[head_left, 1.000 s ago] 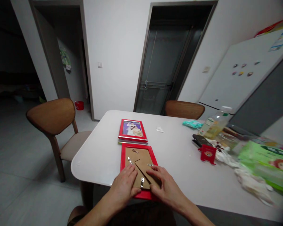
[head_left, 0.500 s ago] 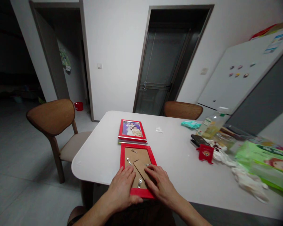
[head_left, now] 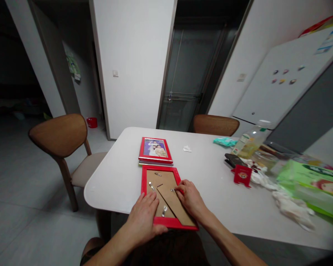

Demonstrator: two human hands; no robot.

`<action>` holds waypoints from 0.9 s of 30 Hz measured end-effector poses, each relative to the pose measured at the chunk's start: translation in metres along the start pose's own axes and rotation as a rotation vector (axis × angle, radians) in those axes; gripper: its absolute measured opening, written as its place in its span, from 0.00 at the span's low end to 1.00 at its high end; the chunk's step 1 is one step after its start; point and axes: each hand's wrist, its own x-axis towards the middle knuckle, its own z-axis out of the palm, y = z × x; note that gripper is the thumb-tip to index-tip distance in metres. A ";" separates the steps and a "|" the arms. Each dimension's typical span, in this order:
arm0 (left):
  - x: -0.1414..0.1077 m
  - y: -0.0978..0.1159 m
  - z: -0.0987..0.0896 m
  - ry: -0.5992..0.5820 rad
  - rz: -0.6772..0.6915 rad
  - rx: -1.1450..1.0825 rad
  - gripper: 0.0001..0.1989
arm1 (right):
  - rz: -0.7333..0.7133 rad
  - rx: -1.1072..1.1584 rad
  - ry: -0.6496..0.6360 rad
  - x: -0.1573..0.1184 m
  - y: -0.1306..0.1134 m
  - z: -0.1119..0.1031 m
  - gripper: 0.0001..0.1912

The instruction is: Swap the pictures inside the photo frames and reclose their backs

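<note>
A red picture frame (head_left: 175,223) lies face down at the table's front edge, its brown backing board and stand flap (head_left: 180,208) facing up. Several small metal turn clips, such as the lower clip (head_left: 164,211), sit around the board. My left hand (head_left: 144,213) grips the frame's lower left corner, fingers over the board and thumb along the front edge. On the right side, my right hand (head_left: 191,197) has its fingers curled and pinched at the right metal clip (head_left: 172,190); the fingertips partly cover it. Just beyond lies another red frame (head_left: 155,148) with a photo, stacked on something thin and silvery.
Across the white table (head_left: 205,173) are a tissue scrap (head_left: 187,148), a teal packet (head_left: 224,142), a bottle of yellowish liquid (head_left: 249,142), a black phone-like object (head_left: 234,161), a red card-like piece (head_left: 242,175), crumpled tissues and a green tissue pack (head_left: 313,184). Wooden chairs stand left and behind.
My right hand has lifted off the stand flap and moved to the right clip, its fingers now curled. My left hand stays on the frame. The view has shifted slightly.
</note>
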 end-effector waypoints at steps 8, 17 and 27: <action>0.002 -0.002 -0.002 -0.021 0.031 0.006 0.38 | 0.057 -0.020 -0.044 0.007 -0.006 -0.003 0.12; 0.002 0.000 -0.001 -0.006 -0.001 0.008 0.36 | -0.006 0.000 -0.095 0.003 0.000 -0.008 0.10; 0.013 -0.032 0.020 0.170 0.179 0.110 0.28 | -0.520 -0.004 -0.143 -0.016 -0.028 -0.012 0.09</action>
